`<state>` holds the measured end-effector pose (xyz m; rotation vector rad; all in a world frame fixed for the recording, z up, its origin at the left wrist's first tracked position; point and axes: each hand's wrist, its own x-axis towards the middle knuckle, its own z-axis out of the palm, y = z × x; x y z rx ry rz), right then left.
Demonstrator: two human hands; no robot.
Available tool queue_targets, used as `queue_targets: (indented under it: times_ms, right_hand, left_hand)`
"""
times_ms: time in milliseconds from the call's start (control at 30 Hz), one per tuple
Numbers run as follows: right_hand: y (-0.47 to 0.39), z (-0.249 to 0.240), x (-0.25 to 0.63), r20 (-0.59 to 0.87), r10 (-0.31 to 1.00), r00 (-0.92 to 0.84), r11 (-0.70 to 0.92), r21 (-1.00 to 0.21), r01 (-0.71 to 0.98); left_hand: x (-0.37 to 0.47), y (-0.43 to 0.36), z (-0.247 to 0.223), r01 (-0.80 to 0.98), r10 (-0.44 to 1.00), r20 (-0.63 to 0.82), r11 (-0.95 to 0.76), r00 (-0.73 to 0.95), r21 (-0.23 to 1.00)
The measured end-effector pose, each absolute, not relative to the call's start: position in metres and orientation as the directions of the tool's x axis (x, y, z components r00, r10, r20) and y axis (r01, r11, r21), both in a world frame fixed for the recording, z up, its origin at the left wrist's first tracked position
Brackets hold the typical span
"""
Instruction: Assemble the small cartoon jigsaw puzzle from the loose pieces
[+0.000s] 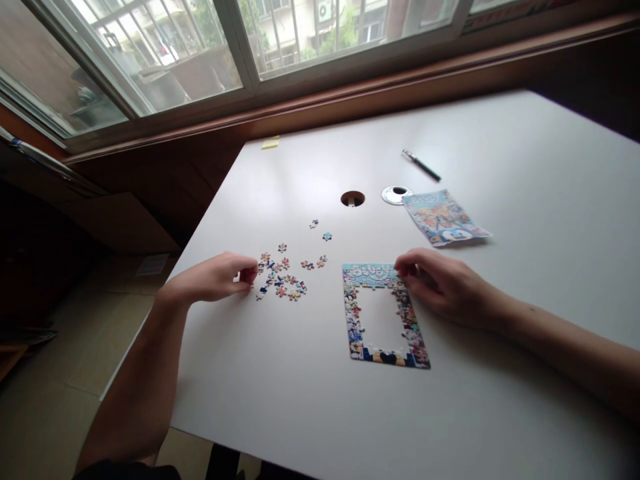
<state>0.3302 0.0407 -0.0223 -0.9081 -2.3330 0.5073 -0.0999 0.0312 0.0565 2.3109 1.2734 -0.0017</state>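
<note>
Loose jigsaw pieces (283, 280) lie in a scattered cluster on the white table. At the cluster's left edge is my left hand (225, 275), its fingers curled and closed beside the nearest pieces; what they pinch, if anything, is too small to make out. To the right lies a partly assembled jigsaw puzzle (354, 313), a colourful border around a bare white middle. My right hand (440, 283) rests on the table, with bent fingers closed at the puzzle's top right corner.
Behind the puzzle lie a crumpled picture sheet (443, 217) and a black pen (421, 165). A round cable hole (353, 199) opens in the tabletop, with a metal ring (393, 195) to its right. Yellow tape (271, 143) marks the far edge, below the window (345, 33).
</note>
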Motion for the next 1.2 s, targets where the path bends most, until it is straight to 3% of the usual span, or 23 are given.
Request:
queue_targets:
  times_ms: [200, 367, 567, 800, 1200]
  right_hand:
    - [0.039, -0.019, 0.327, 0.390, 0.704, -0.593, 0.697, -0.537, 0.475]
    - [0.041, -0.021, 0.326, 0.452, 0.649, -0.612, 0.755, -0.484, 0.443]
    - [0.036, -0.013, 0.321, 0.512, 0.551, -0.659, 0.835, -0.354, 0.422]
    - [0.019, -0.004, 0.303, 0.488, 0.574, -0.658, 0.795, -0.524, 0.305]
    - [0.014, -0.007, 0.296, 0.528, 0.590, -0.611, 0.792, -0.528, 0.308]
  left_hand:
    - [-0.049, 0.024, 0.044, 0.496, 0.765, 0.089, -0.497, 0.638, 0.712]
    - [0.022, -0.002, 0.005, 0.329, 0.776, 0.257, -0.507, 0.575, 0.797]
    - [0.067, -0.010, -0.005, 0.227, 0.843, 0.284, -0.419, 0.456, 0.879]
    - [0.078, -0.010, -0.015, 0.044, 0.906, 0.240, -0.272, 0.347, 0.961]
    - [0.074, -0.011, -0.013, 0.084, 0.899, 0.179, -0.231, 0.400, 0.969]
